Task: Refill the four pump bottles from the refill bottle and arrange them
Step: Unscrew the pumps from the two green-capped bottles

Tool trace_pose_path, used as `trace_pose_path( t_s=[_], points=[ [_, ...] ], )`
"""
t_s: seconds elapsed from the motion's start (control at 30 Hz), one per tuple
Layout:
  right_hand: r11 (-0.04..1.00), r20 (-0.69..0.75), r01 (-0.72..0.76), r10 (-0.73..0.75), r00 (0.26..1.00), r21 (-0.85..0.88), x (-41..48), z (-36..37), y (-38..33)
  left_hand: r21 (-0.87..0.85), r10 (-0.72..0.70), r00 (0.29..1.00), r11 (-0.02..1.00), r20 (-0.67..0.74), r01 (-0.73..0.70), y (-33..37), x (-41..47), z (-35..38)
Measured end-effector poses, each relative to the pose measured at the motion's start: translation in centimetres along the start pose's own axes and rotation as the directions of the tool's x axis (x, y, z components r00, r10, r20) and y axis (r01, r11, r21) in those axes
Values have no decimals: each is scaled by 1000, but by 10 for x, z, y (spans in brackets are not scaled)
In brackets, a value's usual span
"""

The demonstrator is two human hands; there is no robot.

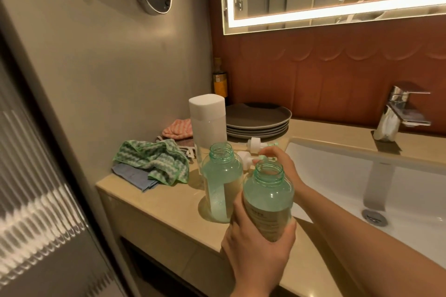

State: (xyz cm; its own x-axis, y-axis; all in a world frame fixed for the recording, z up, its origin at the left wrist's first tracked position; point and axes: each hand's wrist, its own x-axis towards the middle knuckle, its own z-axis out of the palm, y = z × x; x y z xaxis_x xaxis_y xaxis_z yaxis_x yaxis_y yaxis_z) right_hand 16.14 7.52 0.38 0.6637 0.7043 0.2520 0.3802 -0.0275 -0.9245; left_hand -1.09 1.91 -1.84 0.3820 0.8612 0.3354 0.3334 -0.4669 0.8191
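Note:
My left hand grips a green transparent bottle with an open neck, lifted slightly above the counter's front edge. A second open green bottle stands on the beige counter just behind and left of it. My right hand reaches behind the held bottle and its fingers pinch a white pump head lying on the counter. Another white pump head lies just beyond. A tall frosted refill bottle with a white cap stands behind the bottles.
A green-white cloth over a blue cloth lies at the counter's left. A pink cloth, stacked grey plates and a dark bottle sit at the back. The white sink and chrome tap are on the right.

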Motion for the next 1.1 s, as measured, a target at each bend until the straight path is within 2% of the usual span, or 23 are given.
trace_pose_path(
  t_s=[0.2, 0.3, 0.43, 0.6, 0.77, 0.93, 1.1],
  points=[
    [997, 7, 42, -41, 999, -65, 1, 9, 6, -7, -17, 1000, 1000, 0, 17, 0, 0, -1],
    [994, 56, 54, -49, 997, -100, -1, 4, 2, -8, -24, 1000, 1000, -1, 24, 0, 0, -1],
    [974, 94, 91, -73, 993, -209, -11, -12, -12, 0, -17, 1000, 1000, -22, 17, 2, 0, -1],
    [973, 92, 121, -104, 990, -196, -22, -37, -38, 2, -47, 997, 999, -65, 47, 1, -1, 1],
    [941, 147, 237, -206, 967, -243, -30, -62, -71, 50, -32, 997, 998, -74, 36, 7, -1, -1],
    [900, 243, 336, -272, 931, -277, -37, -74, -102, 18, 17, 984, 1000, -176, -14, -2, -6, -15],
    [855, 345, 393, -275, 897, -339, -40, -69, -132, -192, 48, 941, 974, -336, -118, -16, 2, -46]
  ],
)
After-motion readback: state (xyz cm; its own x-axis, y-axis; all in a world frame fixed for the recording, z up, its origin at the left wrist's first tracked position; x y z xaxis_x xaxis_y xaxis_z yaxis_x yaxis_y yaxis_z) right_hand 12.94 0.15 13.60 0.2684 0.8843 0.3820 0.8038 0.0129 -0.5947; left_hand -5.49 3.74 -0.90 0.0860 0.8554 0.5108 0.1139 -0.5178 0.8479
